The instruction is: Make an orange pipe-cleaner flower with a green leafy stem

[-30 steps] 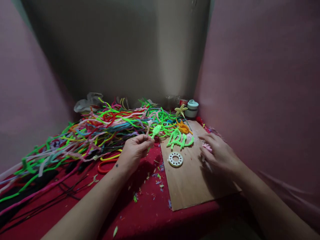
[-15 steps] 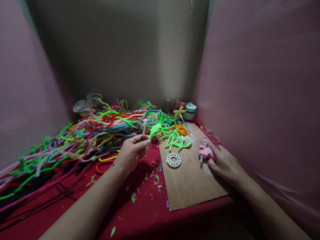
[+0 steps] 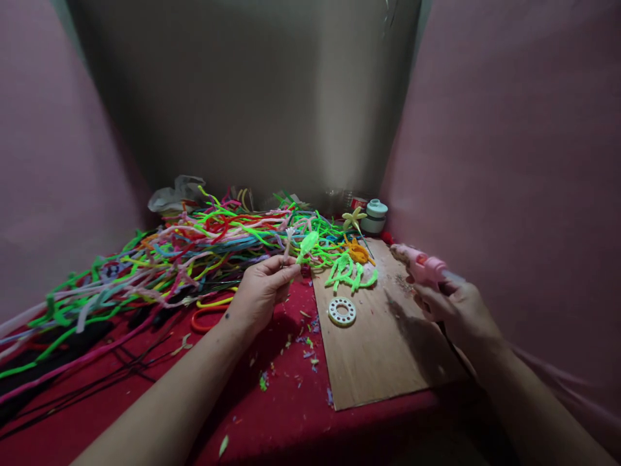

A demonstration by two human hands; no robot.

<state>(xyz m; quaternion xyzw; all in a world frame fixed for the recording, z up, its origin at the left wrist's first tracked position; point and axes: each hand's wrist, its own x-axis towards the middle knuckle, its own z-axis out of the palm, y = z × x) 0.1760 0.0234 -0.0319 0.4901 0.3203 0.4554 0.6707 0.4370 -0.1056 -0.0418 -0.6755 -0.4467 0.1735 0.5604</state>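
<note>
My left hand (image 3: 262, 288) pinches a small stem with a light green pipe-cleaner leaf (image 3: 307, 244) and a pale tip, held above the red cloth just left of the wooden board (image 3: 383, 349). My right hand (image 3: 458, 310) grips a pink glue gun (image 3: 421, 264), lifted over the board's right edge with its nozzle pointing left and away. On the board lie a bunch of green pipe-cleaner leaves (image 3: 350, 270), an orange pipe-cleaner piece (image 3: 358, 251) and a white plastic ring with holes (image 3: 342, 310).
A large heap of coloured pipe cleaners (image 3: 179, 259) covers the red cloth at left and back. A pale flower (image 3: 353, 219) and a small white-green jar (image 3: 376, 215) stand at the back right. Orange-handled scissors (image 3: 208, 314) lie near my left wrist. Pink walls close in on both sides.
My right hand took the pink glue gun off the board and raised it to the right. My left hand stayed almost still with the green leaf stem.
</note>
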